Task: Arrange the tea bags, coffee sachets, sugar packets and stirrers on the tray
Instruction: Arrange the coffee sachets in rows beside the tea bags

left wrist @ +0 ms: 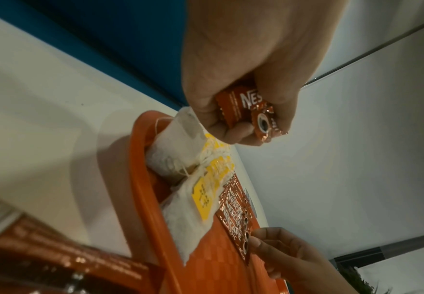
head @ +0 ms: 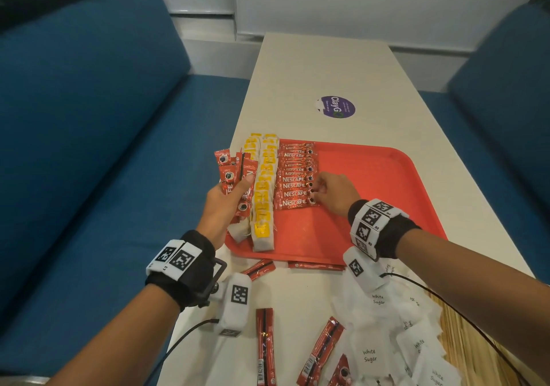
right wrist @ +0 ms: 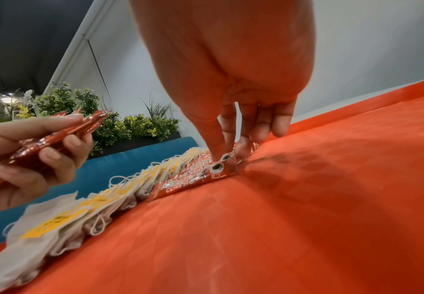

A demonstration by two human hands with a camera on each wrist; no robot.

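1. Nearest to the camera, loose coffee sachets (head: 265,347) and white sugar packets (head: 387,335) are scattered on the near end of the table (head: 321,67); pale wooden stirrers (head: 464,338) are seen under the packets at the right.
2. A fan of red coffee sachets, the held bundle (head: 235,177), is gripped by the left hand (head: 223,204), thumb on top and fingers curled below; it is held above the left edge of the tray (head: 372,177).
3. On the tray, a row of coffee sachets (head: 297,177) is laid side by side, just beside two rows of tea bags (head: 263,189) with yellow tags.
4. The nearest sachet (right wrist: 206,175) of the row is touched at its right end by the right hand (head: 336,192); its fingertips (right wrist: 216,147) are pointed down and pressed on that end, with the thumb close beside them. Whether the sachet is pinched cannot be told.
5. "NESCAFE CLASSIC" is read on the sachets, "White Sugar" on the packets, and "ClayG" on a purple round sticker (head: 336,107) further along the table.
6. The table is pale and long; blue sofas (head: 89,117) are placed on both sides, a white wall is behind, and green plants (right wrist: 80,111) are seen in the right wrist view.
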